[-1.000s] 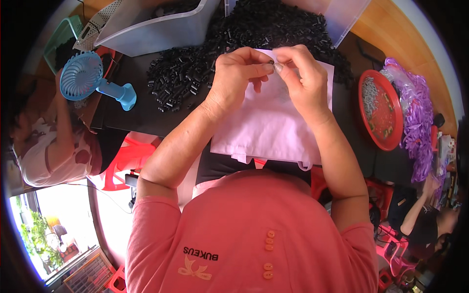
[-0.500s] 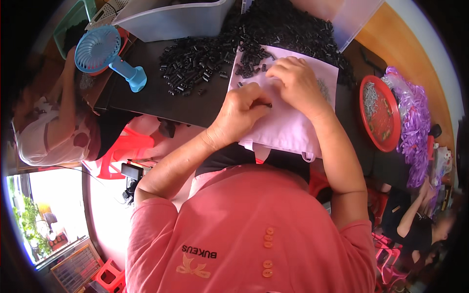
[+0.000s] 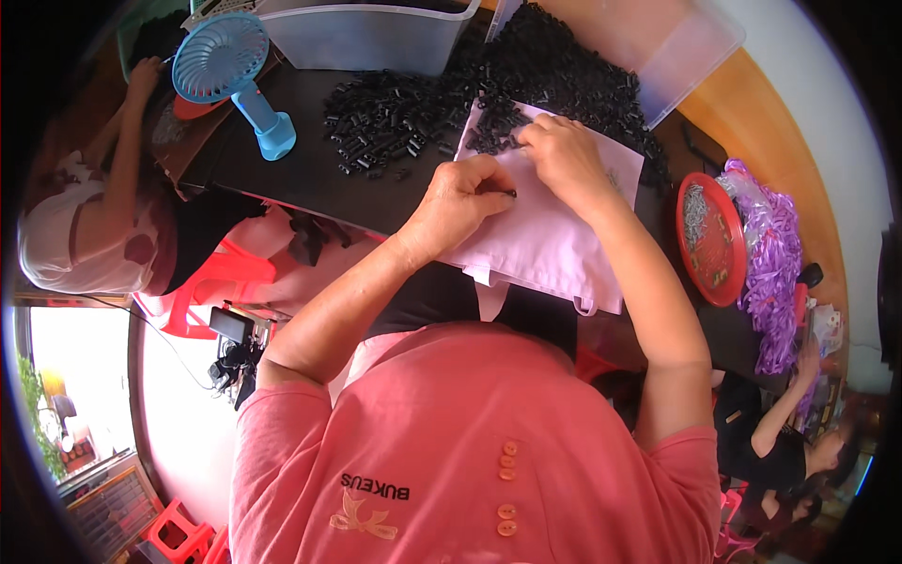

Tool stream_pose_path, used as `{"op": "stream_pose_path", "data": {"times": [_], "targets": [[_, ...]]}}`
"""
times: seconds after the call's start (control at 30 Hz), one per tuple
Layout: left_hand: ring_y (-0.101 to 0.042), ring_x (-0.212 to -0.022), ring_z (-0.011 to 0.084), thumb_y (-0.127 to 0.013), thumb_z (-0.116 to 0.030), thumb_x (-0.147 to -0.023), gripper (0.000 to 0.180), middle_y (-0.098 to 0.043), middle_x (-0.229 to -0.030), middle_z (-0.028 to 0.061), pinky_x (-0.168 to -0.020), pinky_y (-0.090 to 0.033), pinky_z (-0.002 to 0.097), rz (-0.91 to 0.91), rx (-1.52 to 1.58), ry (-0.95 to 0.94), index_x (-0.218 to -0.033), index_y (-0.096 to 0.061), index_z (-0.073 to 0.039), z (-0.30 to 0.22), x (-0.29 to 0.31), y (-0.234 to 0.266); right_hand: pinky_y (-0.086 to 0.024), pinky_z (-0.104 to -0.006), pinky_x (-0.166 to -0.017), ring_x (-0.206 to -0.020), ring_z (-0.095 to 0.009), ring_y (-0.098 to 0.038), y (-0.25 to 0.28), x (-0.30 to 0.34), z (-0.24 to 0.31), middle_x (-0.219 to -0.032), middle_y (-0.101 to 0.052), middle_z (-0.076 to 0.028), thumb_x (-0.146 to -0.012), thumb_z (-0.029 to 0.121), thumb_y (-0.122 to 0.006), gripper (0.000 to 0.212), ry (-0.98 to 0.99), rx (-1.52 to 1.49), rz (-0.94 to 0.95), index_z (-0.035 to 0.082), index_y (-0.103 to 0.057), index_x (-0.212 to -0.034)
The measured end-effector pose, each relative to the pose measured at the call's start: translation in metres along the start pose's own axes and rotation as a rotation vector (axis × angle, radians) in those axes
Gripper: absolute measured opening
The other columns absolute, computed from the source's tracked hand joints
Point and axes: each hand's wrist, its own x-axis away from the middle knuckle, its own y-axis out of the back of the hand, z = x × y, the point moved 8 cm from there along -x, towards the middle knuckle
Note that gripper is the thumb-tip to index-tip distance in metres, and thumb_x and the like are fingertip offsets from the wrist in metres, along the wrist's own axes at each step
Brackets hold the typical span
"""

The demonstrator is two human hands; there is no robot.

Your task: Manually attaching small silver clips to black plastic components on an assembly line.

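A pink cloth bag (image 3: 554, 240) with short handles lies flat at the table's front edge. Over its left side is my left hand (image 3: 462, 202), closed in a pinch on a small black tube-like piece (image 3: 513, 194). My right hand (image 3: 571, 162) rests higher on the bag, fingers bent and drawn together, the tips beside loose black pieces (image 3: 493, 130) on its upper left corner. Whatever those fingertips hold is hidden. Tiny grey bits (image 3: 613, 176) lie on the bag past my right wrist.
A big heap of black pieces (image 3: 564, 70) covers the table's back, beside a clear plastic bin (image 3: 366, 42). Left stands a blue fan (image 3: 254, 103). To the right are a red tray (image 3: 738, 240) of small metal parts and purple ribbons (image 3: 775, 282). Other people sit on both sides.
The whole view has shifted a little. My left hand still pinches the black piece, while my right fingers have drawn closer together near the loose pieces.
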Motion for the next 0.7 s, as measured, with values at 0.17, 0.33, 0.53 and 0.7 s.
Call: {"op": "stream_pose_path", "data": {"times": [0.17, 0.33, 0.53, 0.7], "targets": [[-0.059, -0.073, 0.0084, -0.07, -0.001, -0.079, 0.013, -0.065, -0.081, 0.0031, -0.066, -0.049, 0.024, -0.028, 0.012, 0.003, -0.092, -0.067, 0.001, 0.001, -0.001, 0.003, -0.048, -0.0445, -0.08, -0.091, -0.031, -0.064, -0.006, -0.004, 0.001, -0.092, -0.067, -0.012, -0.076, 0.003, -0.059, 0.011, 0.041, 0.065, 0.061, 0.005, -0.068, -0.081], [-0.057, -0.064, 0.0074, -0.071, -0.003, -0.078, 0.014, -0.065, -0.075, 0.0028, -0.053, -0.046, 0.023, -0.104, 0.094, 0.117, -0.091, -0.069, 0.001, -0.006, -0.003, 0.012, -0.048, -0.0296, -0.075, -0.079, -0.017, -0.065, 0.009, 0.009, -0.031, -0.086, -0.068, -0.006, -0.086, 0.01, -0.063, 0.011, -0.462, -1.081, -0.019, 0.001, -0.068, -0.092], [-0.057, -0.06, 0.0103, -0.068, -0.001, -0.082, 0.008, -0.065, -0.076, 0.0065, -0.05, -0.043, 0.0222, -0.175, 0.362, 0.064, -0.089, -0.066, 0.003, -0.024, -0.032, 0.008, -0.044, -0.0234, -0.075, -0.08, -0.011, -0.063, 0.024, 0.018, -0.03, -0.087, -0.067, -0.003, -0.091, 0.014, -0.062, 0.015, -0.601, -1.303, -0.084, 0.002, -0.069, -0.096], [-0.059, -0.063, 0.0116, -0.067, -0.002, -0.084, 0.008, -0.066, -0.077, 0.0078, -0.049, -0.044, 0.0232, -0.162, 0.432, 0.052, -0.09, -0.065, 0.003, -0.026, -0.045, -0.003, -0.046, -0.0249, -0.073, -0.075, -0.012, -0.061, 0.027, 0.019, -0.027, -0.082, -0.066, -0.003, -0.088, 0.011, -0.065, 0.012, -0.65, -1.374, -0.217, 0.002, -0.07, -0.094]]}}
